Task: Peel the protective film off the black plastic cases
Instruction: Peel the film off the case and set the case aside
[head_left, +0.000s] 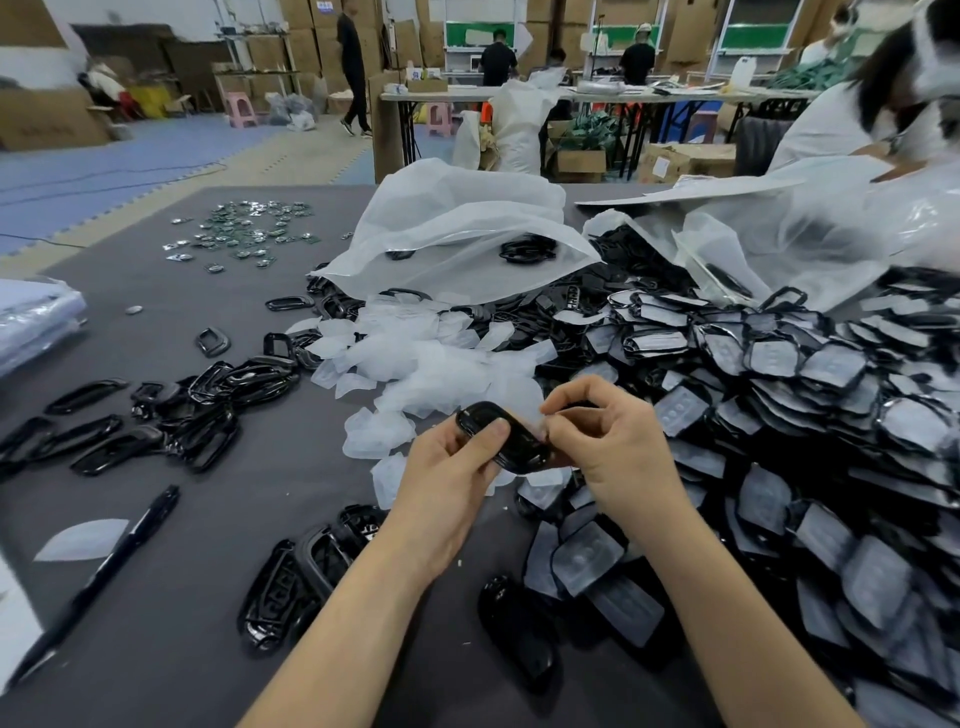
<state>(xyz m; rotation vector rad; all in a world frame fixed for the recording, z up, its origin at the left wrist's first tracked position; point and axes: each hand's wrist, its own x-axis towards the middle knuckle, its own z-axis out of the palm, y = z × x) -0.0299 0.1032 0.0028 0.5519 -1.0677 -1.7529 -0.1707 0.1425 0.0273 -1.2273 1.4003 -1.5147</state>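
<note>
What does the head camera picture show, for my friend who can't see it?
Two hands hold one black case above a grey table: the left hand grips it and the right hand pinches its end. Peeled clear film pieces pile just beyond, film-covered cases heap on the right, and bare black cases lie on the left.

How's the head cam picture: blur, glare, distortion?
Head view: strong wide-angle bending at edges; left hand, right hand and the glossy black plastic case they hold are sharp; person in white, upper right, motion-blurred; sheen on the translucent white plastic bag; lighting even, shadows faint.
</note>
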